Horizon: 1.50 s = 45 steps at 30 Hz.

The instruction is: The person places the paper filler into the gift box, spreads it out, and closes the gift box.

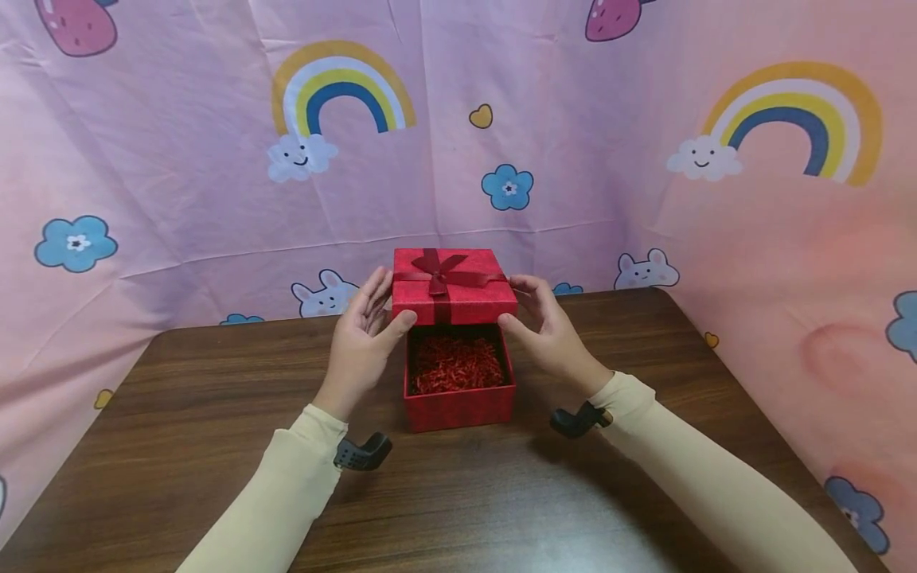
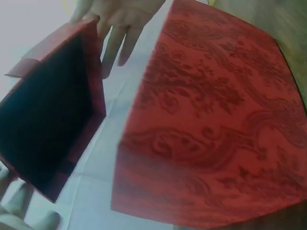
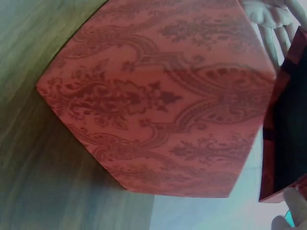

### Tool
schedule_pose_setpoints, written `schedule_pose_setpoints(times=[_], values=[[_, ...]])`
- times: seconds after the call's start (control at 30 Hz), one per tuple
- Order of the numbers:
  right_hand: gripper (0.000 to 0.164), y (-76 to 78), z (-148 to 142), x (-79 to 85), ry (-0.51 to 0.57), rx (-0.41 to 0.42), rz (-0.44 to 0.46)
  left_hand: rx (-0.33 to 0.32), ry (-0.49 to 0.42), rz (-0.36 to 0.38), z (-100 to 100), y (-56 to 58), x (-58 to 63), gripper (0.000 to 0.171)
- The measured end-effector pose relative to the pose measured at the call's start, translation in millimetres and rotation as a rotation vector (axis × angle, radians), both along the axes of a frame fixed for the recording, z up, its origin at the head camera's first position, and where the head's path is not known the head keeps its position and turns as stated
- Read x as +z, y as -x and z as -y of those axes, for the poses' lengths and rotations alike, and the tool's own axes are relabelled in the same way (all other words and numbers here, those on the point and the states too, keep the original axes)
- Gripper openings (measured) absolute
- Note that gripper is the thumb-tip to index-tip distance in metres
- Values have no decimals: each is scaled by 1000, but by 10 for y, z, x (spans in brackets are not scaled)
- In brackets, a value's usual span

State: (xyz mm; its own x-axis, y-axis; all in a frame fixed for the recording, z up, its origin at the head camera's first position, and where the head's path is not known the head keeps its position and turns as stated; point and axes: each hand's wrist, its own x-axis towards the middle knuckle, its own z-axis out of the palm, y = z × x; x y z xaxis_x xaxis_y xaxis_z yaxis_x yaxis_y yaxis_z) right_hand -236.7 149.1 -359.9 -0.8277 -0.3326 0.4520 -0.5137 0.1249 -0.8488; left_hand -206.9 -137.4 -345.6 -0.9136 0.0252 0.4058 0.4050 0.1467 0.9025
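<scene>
Between both hands is a red box lid (image 1: 469, 298) with a dark red ribbon bow, raised above the back part of the red gift box (image 1: 460, 407). My left hand (image 1: 361, 338) grips the lid's left side, its thumb at the front corner. At the opposite side my right hand (image 1: 548, 330) holds the lid likewise, thumb near the front right corner. Red shredded paper (image 1: 458, 366) fills the box. Both wrist views show the lid's dark underside (image 2: 48, 112) and the box's patterned outer wall (image 3: 144, 105), with a gap between lid and box.
The box stands on a dark wooden table (image 1: 458, 501). Behind and to the right hangs a pink and purple cloth (image 1: 458, 199) with rainbows, flowers and rabbits. Black wrist cameras (image 1: 364, 452) are strapped at both cream sleeves (image 1: 275, 497).
</scene>
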Motion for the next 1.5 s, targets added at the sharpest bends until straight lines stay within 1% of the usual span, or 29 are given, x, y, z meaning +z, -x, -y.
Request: schedule_pose_setpoints(times=[0.07,0.13,0.2,0.3,0.37,0.47,0.53,0.67,0.77,0.9,0.97,1.0,1.1,1.2,1.3,1.4,1.5], values=[[75,9,-9,-13,-9,-18,24,-6,13,-6,25,-6,-22,71],[83,21,-21,-28,-5,-14,56,-13,12,-9,43,-10,-46,68],[86,21,-32,-38,5,2,82,-25,-2,-10,60,-10,-71,68],[86,21,-39,-65,12,35,89,-43,-10,4,92,-4,-106,72],[85,23,-37,-86,18,55,69,-59,0,19,117,-3,-126,79],[82,33,-36,-120,41,80,32,-75,45,42,158,-6,-153,90],[81,40,-43,-137,56,95,14,-80,85,59,181,-16,-164,94],[78,44,-70,-159,72,117,-5,-89,147,68,196,-30,-180,88],[75,37,-93,-172,79,127,-16,-106,144,55,201,-25,-199,84],[76,33,-109,-198,84,137,-21,-126,128,58,231,-10,-247,84],[76,21,-107,-205,91,141,-5,-125,144,62,246,-12,-269,84],[77,11,-107,-208,98,145,18,-122,157,68,252,-17,-277,85],[76,-28,-109,-215,90,121,66,-96,223,73,270,-51,-283,89],[74,-54,-124,-229,52,80,70,-73,278,77,285,-91,-277,89],[72,-66,-136,-243,30,63,59,-79,275,93,297,-123,-264,84],[70,-80,-142,-263,31,67,85,-87,279,109,306,-157,-250,83],[71,-91,-147,-296,8,54,92,-69,315,117,320,-182,-267,84]])
